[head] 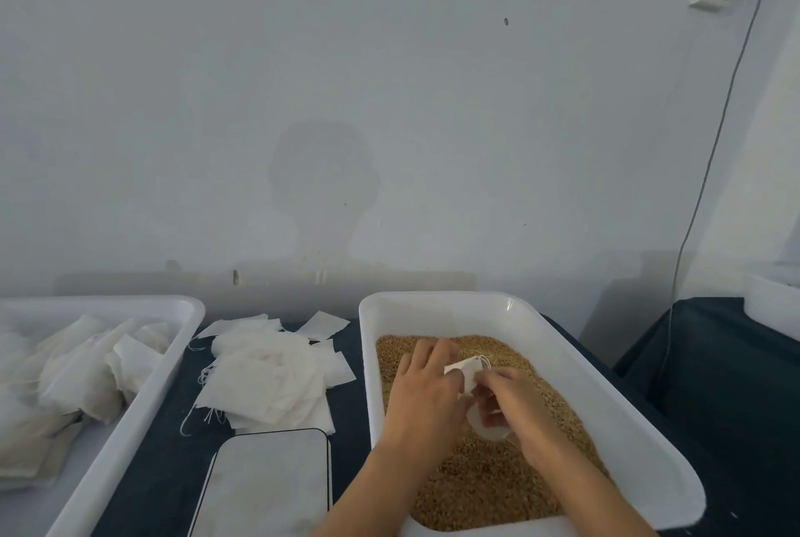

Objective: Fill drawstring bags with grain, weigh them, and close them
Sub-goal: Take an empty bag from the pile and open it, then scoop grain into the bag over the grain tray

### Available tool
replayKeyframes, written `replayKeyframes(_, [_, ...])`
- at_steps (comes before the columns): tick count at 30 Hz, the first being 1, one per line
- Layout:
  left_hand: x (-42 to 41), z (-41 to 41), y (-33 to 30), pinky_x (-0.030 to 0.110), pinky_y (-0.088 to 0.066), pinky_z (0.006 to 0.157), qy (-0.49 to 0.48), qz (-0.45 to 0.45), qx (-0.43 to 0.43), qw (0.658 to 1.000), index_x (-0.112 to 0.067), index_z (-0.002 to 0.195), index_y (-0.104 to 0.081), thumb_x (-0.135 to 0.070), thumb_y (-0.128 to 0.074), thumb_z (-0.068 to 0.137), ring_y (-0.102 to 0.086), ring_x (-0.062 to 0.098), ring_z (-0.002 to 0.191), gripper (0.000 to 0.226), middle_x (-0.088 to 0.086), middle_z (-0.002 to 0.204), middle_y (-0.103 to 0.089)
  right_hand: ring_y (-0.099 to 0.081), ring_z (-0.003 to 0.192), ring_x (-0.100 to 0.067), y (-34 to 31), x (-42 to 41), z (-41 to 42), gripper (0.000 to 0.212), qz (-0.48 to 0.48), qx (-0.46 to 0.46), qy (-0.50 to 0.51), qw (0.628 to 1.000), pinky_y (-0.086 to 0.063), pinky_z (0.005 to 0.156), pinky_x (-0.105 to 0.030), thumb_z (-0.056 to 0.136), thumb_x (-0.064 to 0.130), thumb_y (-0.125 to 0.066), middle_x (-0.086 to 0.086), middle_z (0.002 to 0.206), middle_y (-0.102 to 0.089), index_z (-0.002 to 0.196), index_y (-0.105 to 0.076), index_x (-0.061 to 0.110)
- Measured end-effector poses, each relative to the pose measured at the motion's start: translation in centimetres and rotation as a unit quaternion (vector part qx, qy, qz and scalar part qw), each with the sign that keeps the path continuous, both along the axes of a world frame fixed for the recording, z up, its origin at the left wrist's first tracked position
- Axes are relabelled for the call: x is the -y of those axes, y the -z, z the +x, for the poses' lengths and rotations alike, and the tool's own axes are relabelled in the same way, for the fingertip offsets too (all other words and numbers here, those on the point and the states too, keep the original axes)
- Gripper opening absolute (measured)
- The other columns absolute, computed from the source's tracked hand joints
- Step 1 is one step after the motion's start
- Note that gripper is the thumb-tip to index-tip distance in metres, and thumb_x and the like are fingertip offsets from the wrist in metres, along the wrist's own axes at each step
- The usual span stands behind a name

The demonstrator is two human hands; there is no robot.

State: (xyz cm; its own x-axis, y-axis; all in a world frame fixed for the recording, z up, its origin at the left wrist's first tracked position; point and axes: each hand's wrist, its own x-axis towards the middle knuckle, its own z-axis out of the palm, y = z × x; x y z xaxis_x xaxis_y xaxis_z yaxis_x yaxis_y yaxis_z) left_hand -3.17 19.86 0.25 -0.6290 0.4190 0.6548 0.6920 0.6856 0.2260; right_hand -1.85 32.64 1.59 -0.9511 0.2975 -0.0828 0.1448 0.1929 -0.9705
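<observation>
Lower centre-right: left hand (426,389) and right hand (513,402) each keep a pinching grip on one drawstring bag (465,372), held low over the grain (489,480) in its white tub (627,419), presumably so spills fall back in.

No legible text, seemingly.

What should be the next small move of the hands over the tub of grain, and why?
Probably spread the bag's mouth open and scoop grain in. Both hands, left and right, hold the small white bag just above the grain in the white tub. The bag looks flat and unfilled, and its strings hang loose.
</observation>
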Motion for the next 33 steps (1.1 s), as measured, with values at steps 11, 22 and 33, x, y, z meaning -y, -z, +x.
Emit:
replayKeyframes(11, [0.4, -0.1, 0.1, 0.017, -0.036, 0.066, -0.03, 0.032, 0.059, 0.997, -0.019, 0.106, -0.056, -0.025, -0.043, 0.097, -0.048, 0.009, 0.088, 0.017, -0.006, 0.092, -0.063, -0.048, 0.087, -0.011, 0.9, -4.7, 0.0, 0.035, 0.522, 0.197, -0.062, 0.828, -0.043, 0.087, -0.033, 0.083, 0.051, -0.061, 0.008, 0.093, -0.053, 0.098, -0.047, 0.023])
replayKeyframes(22, [0.5, -0.2, -0.4, 0.027, -0.042, 0.059, -0.13, 0.079, 0.037, 0.988, -0.01, 0.099, -0.063, 0.012, -0.071, 0.063, -0.05, 0.019, 0.073, 0.043, 0.003, 0.08, -0.058, -0.048, 0.067, -0.004, -4.9, -5.8, 0.6, 0.008, 0.654, 0.1, -0.115, 0.741, -0.03, 0.067, -0.02, 0.086, 0.03, -0.064, 0.012, 0.082, -0.056, 0.091, -0.058, 0.028])
replayKeyframes(33, [0.5, 0.2, -0.5, 0.028, -0.046, 0.056, -0.123, 0.095, 0.021, 0.988, -0.01, 0.087, -0.067, 0.02, -0.071, 0.051, -0.053, 0.02, 0.068, 0.047, 0.004, 0.075, -0.059, -0.05, 0.073, -0.011, -2.4, -4.7, -0.1, 0.025, 0.737, 0.0, -0.171, 0.654, -0.037, 0.087, -0.027, 0.085, 0.014, -0.06, 0.011, 0.068, -0.049, 0.067, -0.047, 0.026])
